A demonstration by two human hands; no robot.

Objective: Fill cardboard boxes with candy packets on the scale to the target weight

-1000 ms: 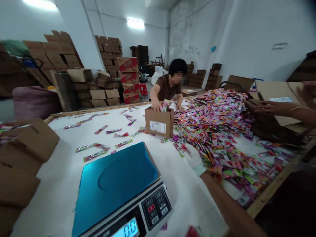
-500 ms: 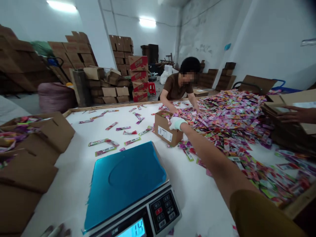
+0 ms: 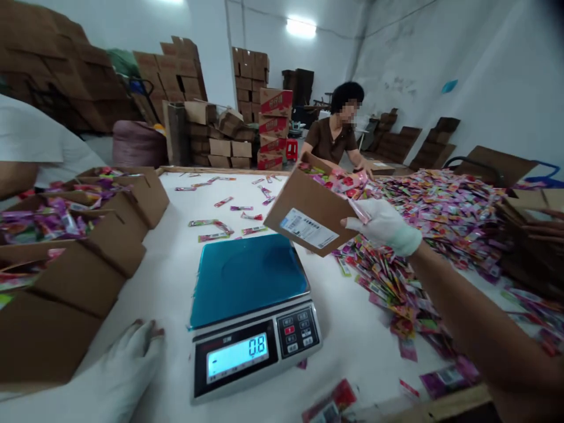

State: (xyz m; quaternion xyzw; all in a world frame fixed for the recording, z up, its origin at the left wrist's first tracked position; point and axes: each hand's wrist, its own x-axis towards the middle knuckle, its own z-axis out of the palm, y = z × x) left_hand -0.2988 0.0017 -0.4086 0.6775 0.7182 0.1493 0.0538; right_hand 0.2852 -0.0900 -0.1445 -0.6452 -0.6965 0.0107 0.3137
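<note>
My right hand (image 3: 385, 228), in a white glove, grips the near right edge of a small cardboard box (image 3: 288, 205) with a white label. Filled with colourful candy packets (image 3: 337, 179), the box tilts in the air just behind and right of a digital scale (image 3: 253, 346). The scale's blue platform (image 3: 251, 279) bears nothing, and its display shows 0.8 with a minus mark. My left hand (image 3: 134, 358), gloved with bare fingertips, rests on the white table (image 3: 174, 288) left of the scale. Its fingers are loosely extended and hold nothing.
Several open boxes (image 3: 99, 264) of packets line the left side, beside a person in a white sleeve (image 3: 42, 132). A large packet heap (image 3: 449, 211) covers the right. Across the table is a person in brown (image 3: 332, 138); another person's hand (image 3: 549, 226) touches a carton at right.
My right hand has lifted the box off the table and brought it nearer, toward the scale. My left hand shows more fully. The view has shifted left, and the display has changed.
</note>
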